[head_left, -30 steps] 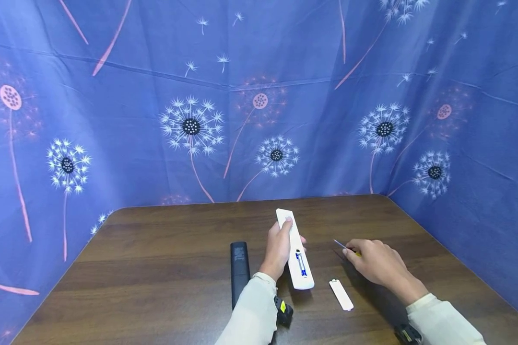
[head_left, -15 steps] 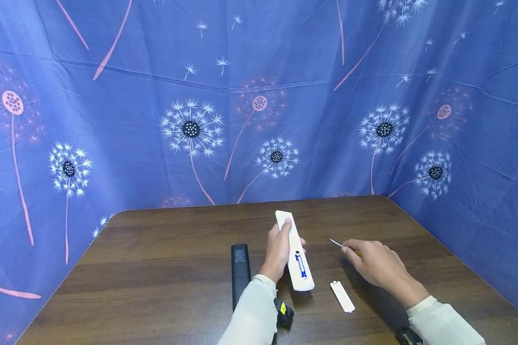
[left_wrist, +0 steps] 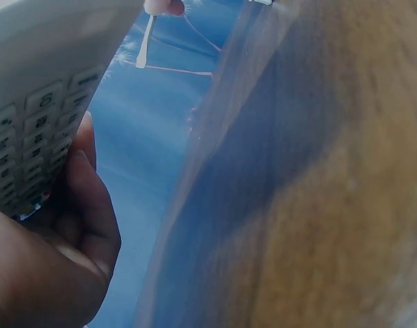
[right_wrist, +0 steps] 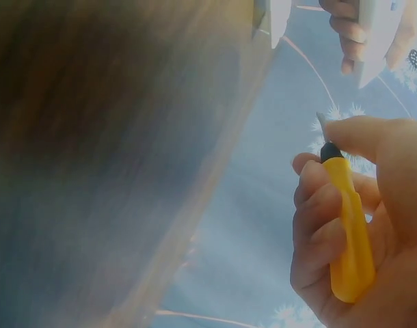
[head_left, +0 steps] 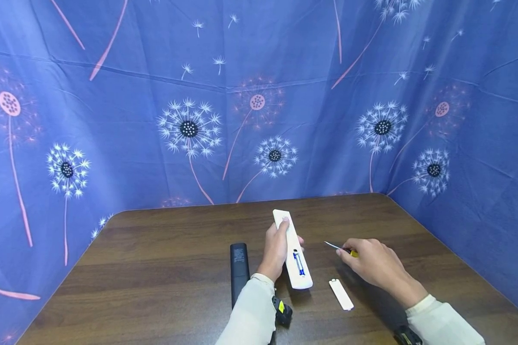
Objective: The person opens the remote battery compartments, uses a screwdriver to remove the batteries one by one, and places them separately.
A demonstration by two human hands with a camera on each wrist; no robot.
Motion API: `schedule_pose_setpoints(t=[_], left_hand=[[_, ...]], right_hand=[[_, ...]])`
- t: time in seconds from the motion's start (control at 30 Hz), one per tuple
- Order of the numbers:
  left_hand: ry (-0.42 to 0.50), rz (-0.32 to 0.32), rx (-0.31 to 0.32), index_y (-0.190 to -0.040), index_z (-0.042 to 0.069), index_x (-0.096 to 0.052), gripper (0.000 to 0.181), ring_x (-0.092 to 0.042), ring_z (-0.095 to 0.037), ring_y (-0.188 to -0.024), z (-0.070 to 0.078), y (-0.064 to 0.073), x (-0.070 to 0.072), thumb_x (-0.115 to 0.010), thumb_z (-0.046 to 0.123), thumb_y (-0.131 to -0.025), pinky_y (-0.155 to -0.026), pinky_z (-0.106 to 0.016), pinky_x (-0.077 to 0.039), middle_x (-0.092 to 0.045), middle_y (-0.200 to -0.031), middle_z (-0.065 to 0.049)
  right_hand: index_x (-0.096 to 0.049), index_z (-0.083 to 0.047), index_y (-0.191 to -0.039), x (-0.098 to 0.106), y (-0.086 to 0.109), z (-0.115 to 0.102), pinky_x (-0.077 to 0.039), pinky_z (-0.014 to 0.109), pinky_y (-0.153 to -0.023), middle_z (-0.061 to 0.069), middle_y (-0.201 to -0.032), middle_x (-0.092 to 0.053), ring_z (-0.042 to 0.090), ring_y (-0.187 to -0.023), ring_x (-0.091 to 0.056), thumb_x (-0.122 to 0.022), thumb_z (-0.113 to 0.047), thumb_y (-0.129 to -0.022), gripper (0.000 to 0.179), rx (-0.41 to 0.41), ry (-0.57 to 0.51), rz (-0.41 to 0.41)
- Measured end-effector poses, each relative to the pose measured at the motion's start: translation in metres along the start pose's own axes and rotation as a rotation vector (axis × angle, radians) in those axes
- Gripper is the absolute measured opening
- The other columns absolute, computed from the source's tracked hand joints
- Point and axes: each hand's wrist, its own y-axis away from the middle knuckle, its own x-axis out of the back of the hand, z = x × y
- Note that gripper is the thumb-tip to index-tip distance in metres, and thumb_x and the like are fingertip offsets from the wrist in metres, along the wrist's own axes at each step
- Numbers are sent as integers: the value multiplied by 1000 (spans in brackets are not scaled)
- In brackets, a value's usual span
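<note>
My left hand (head_left: pixel 276 247) grips a white remote control (head_left: pixel 292 239), thumb on its back and fingers wrapped round the far side. The remote's back faces up, and its uncovered battery compartment (head_left: pixel 299 263) shows blue inside. In the left wrist view the button side of the remote (left_wrist: pixel 41 116) shows. My right hand (head_left: pixel 375 263) holds a small screwdriver with a yellow handle (right_wrist: pixel 352 239) and a black collar. Its flat metal blade (left_wrist: pixel 145 44) points left toward the remote, with a gap between them. A white battery cover (head_left: pixel 341 294) lies on the table between the two hands.
A black remote control (head_left: pixel 239 263) lies on the brown wooden table (head_left: pixel 155 268), left of my left forearm and partly hidden by the sleeve. A blue curtain (head_left: pixel 224 158) with dandelion prints hangs behind the table and along both sides.
The screwdriver's blade has shifted a little left toward the remote and its yellow handle shows more. My left hand and the white remote have hardly moved.
</note>
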Motion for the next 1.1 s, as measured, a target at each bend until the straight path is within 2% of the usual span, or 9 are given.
schedule_pose_setpoints(t=[0.13,0.37,0.6,0.87,1.1], left_hand=[[-2,4,-2,-127,1,-52,43,-67,-20,-58,2,0,0,-40,37,-107,-59,-33,-57,-67,-74,-11],[-7,9,-7,-128,3,-52,43,-67,-20,-59,2,0,0,-39,38,-107,-61,-34,-57,-67,-75,-11],[4,11,-1,-129,3,-52,44,-67,-23,-59,2,-1,-2,-40,39,-107,-59,-33,-57,-68,-75,-11],[-4,7,4,-132,5,-50,45,-67,-22,-60,2,-1,-1,-40,40,-107,-61,-33,-56,-68,-79,-14],[-8,20,9,-129,4,-52,43,-66,-21,-58,0,-1,1,-41,39,-107,-60,-32,-56,-68,-76,-12]], right_hand=[[-75,-19,-93,2,-2,-1,-44,42,-51,-9,-72,-64,11,-61,-54,-73,-37,-92,18,7,12,0],[-75,-19,-94,5,-1,-1,-45,44,-52,-5,-79,-69,15,-65,-61,-71,-36,-93,17,8,16,-1],[-75,-19,-95,4,2,-1,-42,38,-50,-8,-77,-67,9,-62,-53,-67,-34,-96,18,17,-4,-15],[-75,-20,-98,5,5,-5,-42,40,-51,-9,-79,-67,9,-64,-55,-64,-36,-98,19,42,-23,-16],[-75,-19,-96,5,7,-10,-43,39,-53,-10,-77,-66,8,-64,-54,-69,-32,-95,14,46,-33,-8]])
